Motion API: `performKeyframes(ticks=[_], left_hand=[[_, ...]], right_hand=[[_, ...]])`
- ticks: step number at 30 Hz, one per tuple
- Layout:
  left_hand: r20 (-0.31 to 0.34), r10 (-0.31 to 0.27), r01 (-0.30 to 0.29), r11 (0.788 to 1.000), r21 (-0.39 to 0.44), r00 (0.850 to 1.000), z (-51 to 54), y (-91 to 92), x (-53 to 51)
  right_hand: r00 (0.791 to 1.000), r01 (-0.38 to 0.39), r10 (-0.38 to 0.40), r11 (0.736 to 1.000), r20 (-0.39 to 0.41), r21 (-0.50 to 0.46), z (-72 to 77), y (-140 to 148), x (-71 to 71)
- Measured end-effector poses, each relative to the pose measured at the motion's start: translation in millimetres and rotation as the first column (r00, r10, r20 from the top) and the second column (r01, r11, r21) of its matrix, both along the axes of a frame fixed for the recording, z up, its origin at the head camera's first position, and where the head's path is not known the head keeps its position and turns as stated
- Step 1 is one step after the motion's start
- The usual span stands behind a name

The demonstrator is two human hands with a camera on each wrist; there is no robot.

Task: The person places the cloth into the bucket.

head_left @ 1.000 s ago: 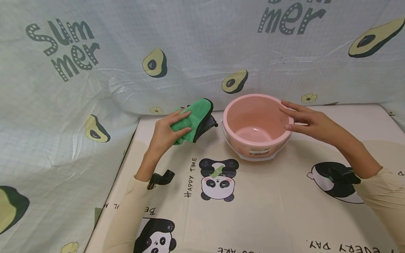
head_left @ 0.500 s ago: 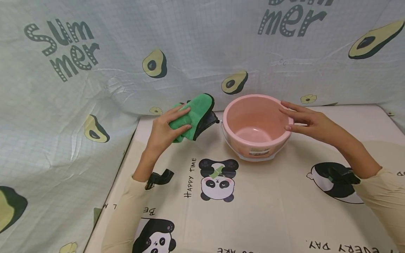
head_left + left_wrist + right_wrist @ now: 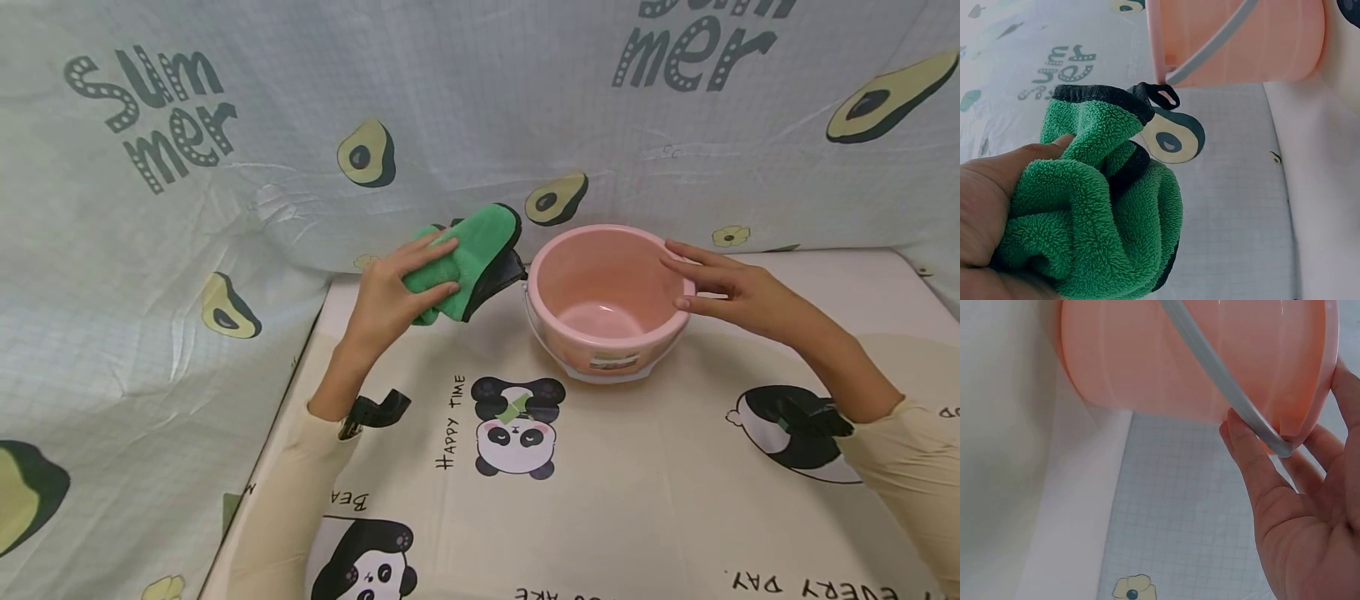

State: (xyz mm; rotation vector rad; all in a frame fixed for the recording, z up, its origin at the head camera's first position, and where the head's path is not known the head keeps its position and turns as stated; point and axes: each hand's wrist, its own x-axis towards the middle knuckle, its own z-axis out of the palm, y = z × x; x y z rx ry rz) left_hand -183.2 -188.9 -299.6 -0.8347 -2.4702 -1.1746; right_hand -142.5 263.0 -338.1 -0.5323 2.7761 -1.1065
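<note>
A bunched green towel (image 3: 480, 254) with black edging is gripped in my left hand (image 3: 382, 300), raised above the table just left of the bucket. In the left wrist view its black hanging loop (image 3: 1165, 95) appears close to the bucket rim; whether they touch I cannot tell. The pink bucket (image 3: 600, 275) stands upright with nothing visible inside, and its grey handle (image 3: 1213, 365) hangs down against the side. My right hand (image 3: 738, 292) holds the bucket's right rim, with fingers on both sides of the edge.
Light sheeting (image 3: 465, 100) printed with avocados hangs behind and to the left of the table. A cream cover (image 3: 615, 483) with panda prints lies over the table. Black straps (image 3: 378, 410) sit at both wrists.
My left hand has lifted the towel upward, and lately slightly to the right toward the bucket rim. The bucket and my right hand have stayed in place.
</note>
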Motion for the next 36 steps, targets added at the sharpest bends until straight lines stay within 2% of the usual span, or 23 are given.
performKeyframes(ticks=[5,13,17,20,24,27,32,36], left_hand=[[-0.013,-0.027,0.026,0.999,-0.044,1.000,11.9,6.5,0.0],[-0.052,-0.117,0.111,0.988,-0.105,0.992,32.5,20.6,-3.8],[-0.062,-0.165,0.153,0.974,-0.166,0.984,44.4,30.0,-6.6],[-0.053,-0.202,0.185,0.955,-0.232,0.978,53.4,38.6,-8.4],[-0.049,-0.271,0.243,0.919,-0.310,0.961,61.6,50.5,-13.9],[-0.038,-0.334,0.298,0.882,-0.364,0.942,66.9,59.5,-19.3],[0.014,-0.415,0.370,0.795,-0.480,0.910,76.9,76.3,-28.0],[0.086,-0.455,0.424,0.722,-0.547,0.886,84.3,91.7,-35.0]], right_hand=[[1.000,0.001,-0.001,1.000,0.009,0.009,0.8,0,-0.2],[1.000,-0.013,0.013,1.000,-0.001,-0.002,1.6,1,-0.4],[1.000,-0.022,0.022,1.000,-0.005,-0.001,3.0,0,0.0],[1.000,-0.016,0.016,1.000,0.001,0.010,3.7,0,0.3],[1.000,-0.015,0.015,1.000,0.002,0.017,3.0,1,-0.4],[1.000,-0.014,0.014,1.000,-0.001,0.022,3.1,0,-0.7],[1.000,-0.012,0.013,0.999,-0.007,0.038,4.8,0,0.8],[1.000,-0.023,0.023,0.999,-0.021,0.033,3.1,1,1.0]])
